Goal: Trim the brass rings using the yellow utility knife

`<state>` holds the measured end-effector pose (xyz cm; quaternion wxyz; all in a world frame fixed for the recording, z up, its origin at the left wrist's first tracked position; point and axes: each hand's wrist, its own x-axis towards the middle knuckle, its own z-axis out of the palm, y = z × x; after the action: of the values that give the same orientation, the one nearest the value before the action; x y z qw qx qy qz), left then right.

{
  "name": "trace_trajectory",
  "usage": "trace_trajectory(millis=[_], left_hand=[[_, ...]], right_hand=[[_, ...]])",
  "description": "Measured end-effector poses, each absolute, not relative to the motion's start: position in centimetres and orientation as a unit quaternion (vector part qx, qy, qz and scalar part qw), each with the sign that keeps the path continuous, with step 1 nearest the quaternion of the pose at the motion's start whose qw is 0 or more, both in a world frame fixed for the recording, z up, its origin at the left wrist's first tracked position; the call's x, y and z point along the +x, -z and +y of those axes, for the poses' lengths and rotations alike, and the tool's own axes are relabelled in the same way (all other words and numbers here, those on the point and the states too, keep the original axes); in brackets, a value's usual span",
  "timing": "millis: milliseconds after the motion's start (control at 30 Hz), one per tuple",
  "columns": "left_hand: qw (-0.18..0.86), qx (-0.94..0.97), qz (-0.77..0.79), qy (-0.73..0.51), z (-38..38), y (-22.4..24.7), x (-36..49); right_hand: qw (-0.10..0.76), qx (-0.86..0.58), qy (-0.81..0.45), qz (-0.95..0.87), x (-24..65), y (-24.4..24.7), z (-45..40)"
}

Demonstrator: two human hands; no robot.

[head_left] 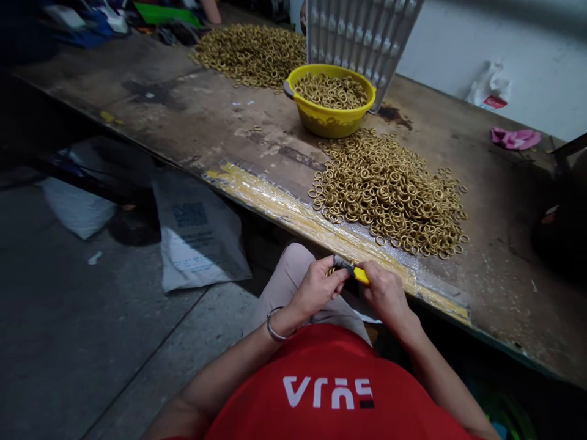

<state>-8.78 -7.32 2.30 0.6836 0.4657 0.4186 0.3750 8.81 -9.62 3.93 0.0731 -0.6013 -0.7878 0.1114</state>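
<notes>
In front of my lap, just below the table's edge, my two hands nearly meet. My left hand [321,286] is closed around a few brass-coloured rings [331,271], and a grey wrap covers one of its fingers. My right hand [383,289] grips a yellow-handled utility knife [361,275], whose dark front end points at the left hand's fingertips. The blade itself is too small to make out. Right beyond my hands a large heap of the same rings [389,189] lies loose on the table.
On the worn wooden table [197,116], a yellow basin [328,122] full of rings stands behind the near heap. Farther back are another ring heap [252,55] and an upright ribbed panel [362,30]. A pink cloth [516,138] lies right; a white sack [197,238] stands below.
</notes>
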Motion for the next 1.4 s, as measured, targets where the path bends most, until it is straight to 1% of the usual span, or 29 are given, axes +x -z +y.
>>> trace_trajectory(millis=[133, 233, 300, 400, 567, 600, 667, 733, 800, 867, 967, 1100, 1200, 1333, 1400], left_hand=[[0.67, 0.487, 0.413, -0.378, -7.4, -2.6, -9.0], [0.69, 0.483, 0.377, -0.384, -8.0, -3.7, -9.3], [0.732, 0.466, 0.34, -0.364, -8.4, -4.4, -9.4], [0.802, 0.385, 0.301, -0.344, -8.5, -4.3, -9.4], [0.847, 0.255, 0.29, -0.366, -7.6, -2.3, -9.0], [0.854, 0.245, 0.283, -0.362, -7.4, -2.0, -9.0], [0.861, 0.234, 0.277, -0.357, -7.1, -1.4, -9.2], [0.852, 0.242, 0.292, -0.361, -6.8, -1.0, -9.3], [0.829, 0.26, 0.325, -0.374, -6.6, -0.7, -9.2], [0.808, 0.273, 0.355, -0.382, -6.5, -0.6, -9.1], [0.811, 0.287, 0.356, -0.364, -6.5, -0.9, -8.9], [0.827, 0.31, 0.338, -0.326, -6.7, -1.5, -9.1], [0.832, 0.323, 0.331, -0.307, -6.9, -1.7, -9.4], [0.831, 0.322, 0.333, -0.309, -7.2, -1.8, -9.4], [0.818, 0.315, 0.346, -0.335, -7.4, -1.8, -9.2]], right_hand=[[0.05, -0.608, -0.092, -0.787, 9.1, -3.7, -9.0], [-0.011, -0.692, -0.052, -0.72, 10.5, -3.7, -7.6], [-0.039, -0.748, -0.023, -0.662, 11.9, -3.8, -6.4], [-0.012, -0.743, 0.012, -0.669, 13.3, -3.8, -4.8], [-0.033, -0.73, -0.006, -0.682, 13.4, -2.9, -3.4], [-0.015, -0.729, -0.017, -0.684, 13.5, -2.7, -3.3], [0.066, -0.707, -0.065, -0.702, 13.6, -2.6, -3.4], [0.17, -0.646, -0.158, -0.727, 13.6, -2.9, -3.9], [0.237, -0.566, -0.274, -0.74, 13.2, -3.7, -4.6], [0.251, -0.508, -0.368, -0.737, 12.5, -4.5, -5.4], [0.246, -0.473, -0.43, -0.728, 11.5, -5.5, -6.2], [0.246, -0.45, -0.44, -0.737, 10.9, -5.8, -6.5], [0.259, -0.438, -0.423, -0.75, 10.6, -5.8, -6.7], [0.291, -0.474, -0.338, -0.759, 10.2, -5.2, -7.9], [0.283, -0.503, -0.271, -0.771, 10.1, -4.6, -8.8]])
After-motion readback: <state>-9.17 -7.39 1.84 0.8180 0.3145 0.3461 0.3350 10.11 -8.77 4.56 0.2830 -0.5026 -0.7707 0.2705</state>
